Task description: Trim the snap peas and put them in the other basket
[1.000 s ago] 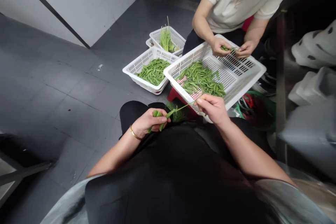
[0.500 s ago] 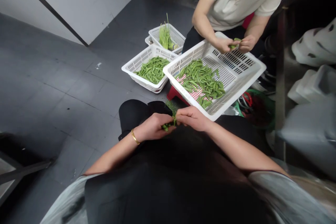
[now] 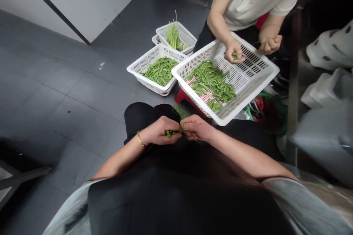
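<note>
Close together above my lap, both hands work on green pea pods. My left hand (image 3: 164, 130), with a gold bracelet at its wrist, is closed around several pea pods (image 3: 171, 133). My right hand (image 3: 197, 127) pinches at the tip of a pod that sticks out of the left fingers; its fingertips are partly hidden. Just beyond them a large white basket (image 3: 202, 107) holds a heap of flat green pea pods (image 3: 212, 80). It rests on a red stool (image 3: 182, 96).
Left of it stands a smaller white basket (image 3: 136, 69) of pods, and behind that a basket with long green stalks (image 3: 173, 36). Across from me sits a co-worker (image 3: 245, 3) in a cream shirt, one hand over the large basket. White containers (image 3: 328, 88) stand at the right.
The co-worker's hands have moved apart, one lowering over the large basket and the other drawing right. My hands stay together, slightly lower in grip on the pods.
</note>
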Demonstrator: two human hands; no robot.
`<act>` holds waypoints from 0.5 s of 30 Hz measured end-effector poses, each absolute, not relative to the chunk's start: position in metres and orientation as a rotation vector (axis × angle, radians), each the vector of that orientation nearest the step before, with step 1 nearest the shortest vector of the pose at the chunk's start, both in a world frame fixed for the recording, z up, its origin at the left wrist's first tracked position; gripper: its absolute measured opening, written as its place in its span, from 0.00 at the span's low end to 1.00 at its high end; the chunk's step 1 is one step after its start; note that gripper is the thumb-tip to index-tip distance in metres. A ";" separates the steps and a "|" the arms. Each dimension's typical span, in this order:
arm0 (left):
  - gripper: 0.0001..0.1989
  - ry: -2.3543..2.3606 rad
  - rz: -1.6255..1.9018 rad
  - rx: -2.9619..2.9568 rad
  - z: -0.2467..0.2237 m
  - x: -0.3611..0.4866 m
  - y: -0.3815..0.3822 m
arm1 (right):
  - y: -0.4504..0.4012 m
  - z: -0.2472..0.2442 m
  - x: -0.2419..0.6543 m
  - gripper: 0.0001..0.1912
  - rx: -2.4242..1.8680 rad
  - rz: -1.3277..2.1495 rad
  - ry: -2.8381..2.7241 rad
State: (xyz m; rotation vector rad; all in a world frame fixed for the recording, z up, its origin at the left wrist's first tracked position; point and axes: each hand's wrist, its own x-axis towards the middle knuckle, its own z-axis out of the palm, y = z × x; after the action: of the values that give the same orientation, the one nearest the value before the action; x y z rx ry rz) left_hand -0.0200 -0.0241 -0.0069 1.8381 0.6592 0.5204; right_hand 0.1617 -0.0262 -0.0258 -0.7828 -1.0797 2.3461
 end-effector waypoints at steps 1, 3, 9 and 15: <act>0.11 0.662 0.524 1.744 -0.005 -0.020 -0.025 | -0.028 -0.026 0.160 0.20 -0.757 2.356 -0.992; 0.12 0.771 0.678 1.524 -0.004 -0.020 -0.026 | -0.029 -0.027 0.160 0.21 -0.722 2.285 -0.891; 0.11 1.092 1.462 0.853 -0.027 -0.029 -0.008 | -0.016 -0.029 0.187 0.21 -0.760 2.034 -1.006; 0.12 0.853 1.496 0.500 -0.025 -0.056 0.009 | -0.001 -0.022 0.211 0.22 -1.210 1.855 -1.751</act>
State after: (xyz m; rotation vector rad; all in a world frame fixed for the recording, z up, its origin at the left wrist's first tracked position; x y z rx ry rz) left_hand -0.0562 0.0094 -0.0247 0.4998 0.8533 1.4964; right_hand 0.2111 -0.0013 -0.0222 -1.2099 -1.7512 1.8545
